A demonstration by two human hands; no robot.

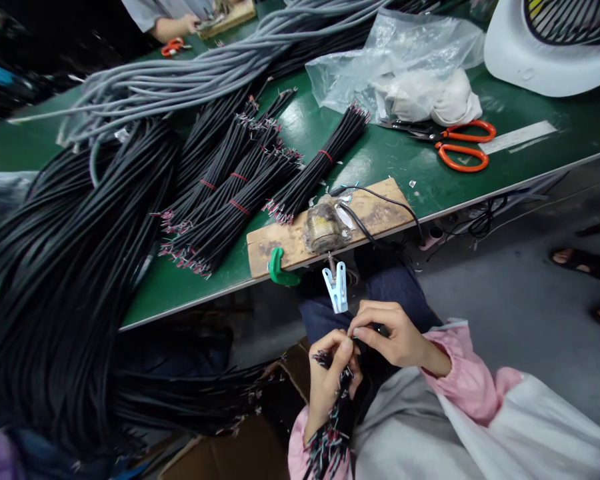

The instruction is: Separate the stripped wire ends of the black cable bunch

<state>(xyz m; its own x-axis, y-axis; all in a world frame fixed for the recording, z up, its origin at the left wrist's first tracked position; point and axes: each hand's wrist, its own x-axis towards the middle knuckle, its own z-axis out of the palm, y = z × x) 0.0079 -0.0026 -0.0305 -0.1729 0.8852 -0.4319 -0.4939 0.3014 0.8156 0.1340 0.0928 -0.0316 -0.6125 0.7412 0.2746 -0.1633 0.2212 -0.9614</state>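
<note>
In my lap, my left hand [329, 377] is closed round a bundle of thin black cables [333, 433] whose stripped coloured wire ends point down. My right hand [393, 333] pinches the top of the same bundle, its fingertips meeting my left thumb. Just above the hands a pale blue clip [337, 288] hangs from the table edge. A wooden board [375, 210] with a taped brownish lump [324, 228] and a green clamp [279, 268] sits on the green table [530, 160].
Tied bundles of black cables [240, 187] lie on the table, with a big loose black mass [65, 280] at left and grey cables [205, 67] behind. Orange scissors [460, 143], a plastic bag [410, 67] and a white fan [555, 47] sit right. Another person's hand [187, 25] works far back.
</note>
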